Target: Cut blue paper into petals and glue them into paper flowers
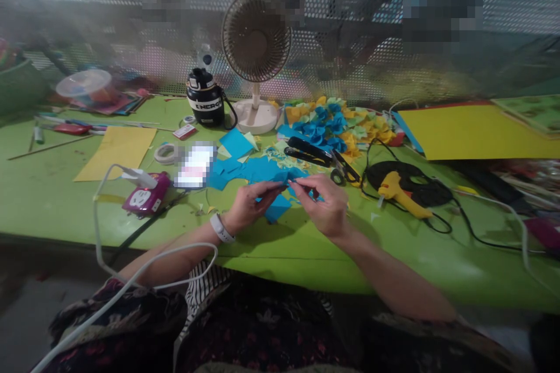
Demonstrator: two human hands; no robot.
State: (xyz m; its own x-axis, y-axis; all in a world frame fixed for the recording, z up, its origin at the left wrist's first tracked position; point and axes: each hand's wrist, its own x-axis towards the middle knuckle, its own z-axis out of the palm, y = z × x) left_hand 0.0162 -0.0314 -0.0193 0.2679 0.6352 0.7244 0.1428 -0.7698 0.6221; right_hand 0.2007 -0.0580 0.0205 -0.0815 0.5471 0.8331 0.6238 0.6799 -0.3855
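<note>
Both hands meet over the middle of the green table, pinching a small piece of blue paper (pixel 286 176) between them. My left hand (pixel 252 205) holds its left side with fingers and thumb closed. Closed at the fingertips, my right hand (pixel 326 203) grips the right side. How the paper is folded is too small to make out. Under and behind the hands lie loose blue paper pieces (pixel 258 169). A black stapler (pixel 308 152) and scissors (pixel 345 170) lie just beyond my right hand. Past them is a pile of blue, yellow and green folded paper shapes (pixel 330 125).
A fan (pixel 256 113) and black bottle (pixel 205 102) stand at the back. On the left are a phone (pixel 195 166), tape roll (pixel 167 153) and purple power socket (pixel 146 193). A yellow glue gun (pixel 405 195) lies right. A white cable (pixel 126 288) crosses my left arm.
</note>
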